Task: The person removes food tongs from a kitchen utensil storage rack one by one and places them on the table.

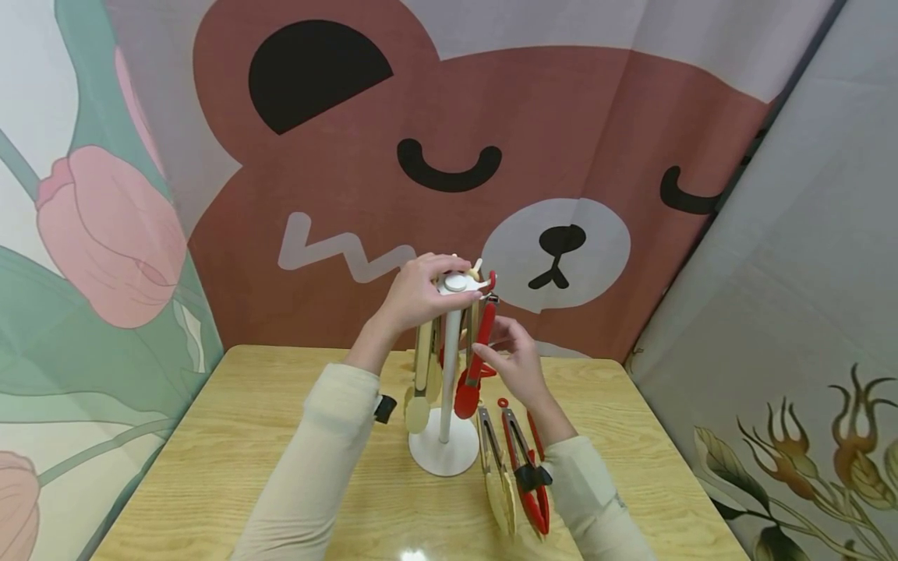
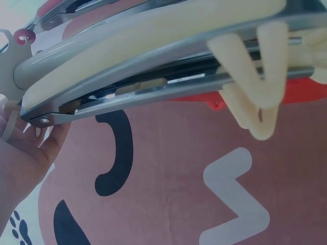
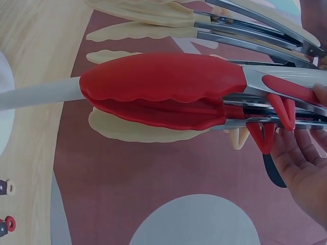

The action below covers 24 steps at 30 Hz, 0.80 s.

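A white stand with a round base stands upright on the table. My left hand grips its hooked top, fingers behind and thumb in front. Red tongs hang at the stand's right side, their red scalloped heads pointing down. With thumb and fingers, my right hand holds these tongs near the handle. Beige tongs hang on the left side, and fill much of the left wrist view, where their handle passes close to the camera. More tongs behind are partly hidden.
On the wooden table, beige tongs and red tongs lie right of the base, under my right forearm. A curtain with a bear print hangs behind the table; more printed cloth hangs at both sides.
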Each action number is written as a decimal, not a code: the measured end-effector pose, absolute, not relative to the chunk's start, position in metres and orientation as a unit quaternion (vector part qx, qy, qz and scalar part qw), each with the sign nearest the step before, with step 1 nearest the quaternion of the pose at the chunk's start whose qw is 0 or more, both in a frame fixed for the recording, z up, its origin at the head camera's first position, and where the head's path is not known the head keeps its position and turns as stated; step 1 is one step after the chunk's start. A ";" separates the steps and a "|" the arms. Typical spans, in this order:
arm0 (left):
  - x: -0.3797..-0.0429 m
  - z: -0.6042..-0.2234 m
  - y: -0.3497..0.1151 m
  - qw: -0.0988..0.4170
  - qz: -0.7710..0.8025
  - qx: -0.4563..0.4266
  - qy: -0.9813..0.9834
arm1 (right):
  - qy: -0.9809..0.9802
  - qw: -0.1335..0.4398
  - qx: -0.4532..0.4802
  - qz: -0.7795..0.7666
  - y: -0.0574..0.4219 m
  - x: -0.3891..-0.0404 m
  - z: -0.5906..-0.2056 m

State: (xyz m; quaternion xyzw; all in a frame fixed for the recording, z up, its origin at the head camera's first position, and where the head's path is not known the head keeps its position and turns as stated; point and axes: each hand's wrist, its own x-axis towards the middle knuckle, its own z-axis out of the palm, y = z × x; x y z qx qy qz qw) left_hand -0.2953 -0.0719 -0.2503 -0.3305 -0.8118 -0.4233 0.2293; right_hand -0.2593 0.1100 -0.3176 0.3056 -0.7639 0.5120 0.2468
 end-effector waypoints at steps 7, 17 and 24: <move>-0.295 -0.250 -0.071 0.229 -0.423 -0.332 -0.812 | -0.764 0.247 0.301 0.514 0.112 -0.258 -0.317; -0.294 -0.250 -0.071 0.230 -0.422 -0.332 -0.812 | -0.752 0.274 0.307 0.515 0.116 -0.260 -0.315; -0.294 -0.249 -0.072 0.229 -0.423 -0.331 -0.812 | -0.750 0.279 0.306 0.515 0.120 -0.261 -0.314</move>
